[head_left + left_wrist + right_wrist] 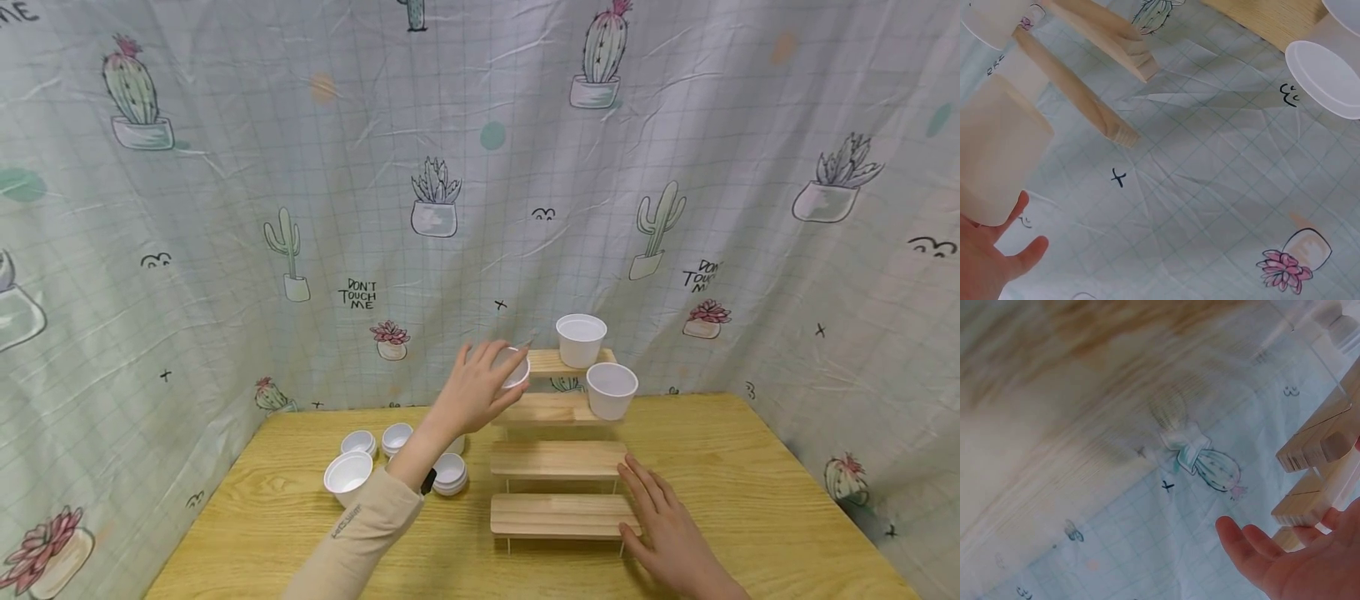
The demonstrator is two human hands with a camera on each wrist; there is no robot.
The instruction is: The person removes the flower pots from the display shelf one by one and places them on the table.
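Observation:
My left hand [480, 387] grips a white plastic cup [516, 367] at the left end of the top step of a stepped wooden shelf [557, 458]. The left wrist view shows that cup [994, 156] close up against my fingers [1019, 253]. Two more white cups stand on the shelf, one on the top step [581, 339] and one on the second step [611, 390]. My right hand [663, 525] lies flat with straight fingers at the right end of the lowest step, touching it. In the right wrist view its fingers [1254, 547] are spread beside the step ends [1316, 456].
Several white cups [390, 458] sit on the wooden table [750, 500] left of the shelf, some stacked. A cactus-print cloth [300, 208] hangs behind and at both sides. The right part of the table is bare wood.

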